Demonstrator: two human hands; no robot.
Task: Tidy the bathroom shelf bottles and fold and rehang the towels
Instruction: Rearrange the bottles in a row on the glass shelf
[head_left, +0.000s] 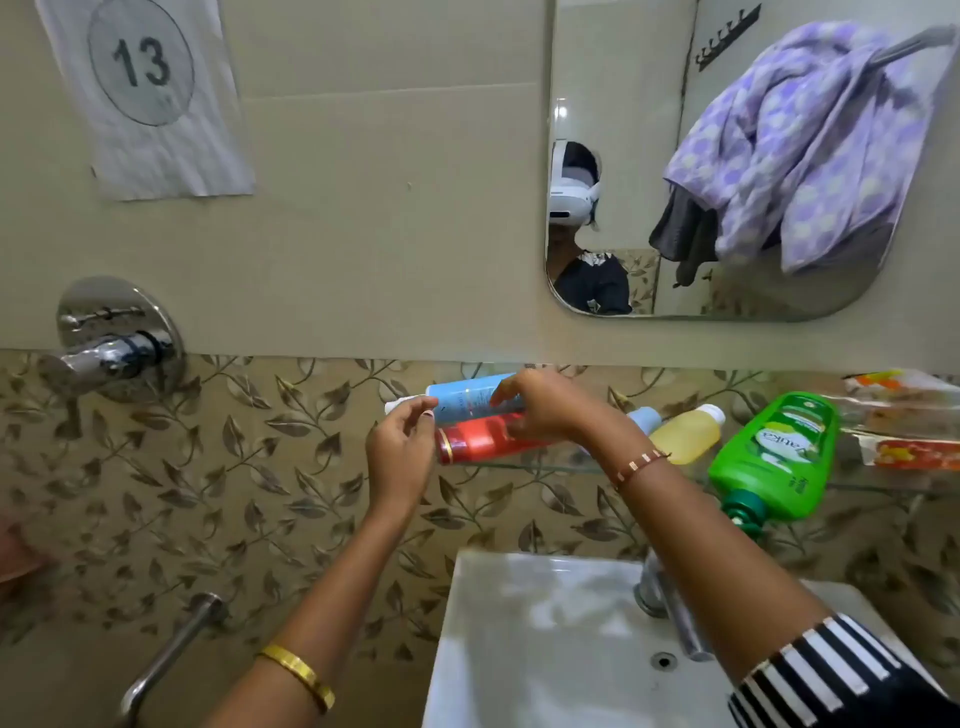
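A blue bottle (462, 397) lies on its side on top of a red bottle (478, 439) at the left end of the glass shelf (675, 470). My left hand (402, 452) pinches the blue bottle's white cap end. My right hand (545, 405) wraps over both bottles from the right. Further right on the shelf lie a yellow bottle (688, 434), a small blue bottle (644, 418) and a big green bottle (776, 454) whose cap hangs over the shelf edge. A purple patterned towel (810, 150) and a dark grey towel (680, 228) show bunched on a rail in the mirror.
A white sink (530, 639) with a chrome tap (670, 608) sits below the shelf. Packets (904, 415) lie at the shelf's right end. A chrome shower valve (117, 338) and a pipe (166, 660) stick out of the wall at left. A paper marked 13 (145, 93) hangs above.
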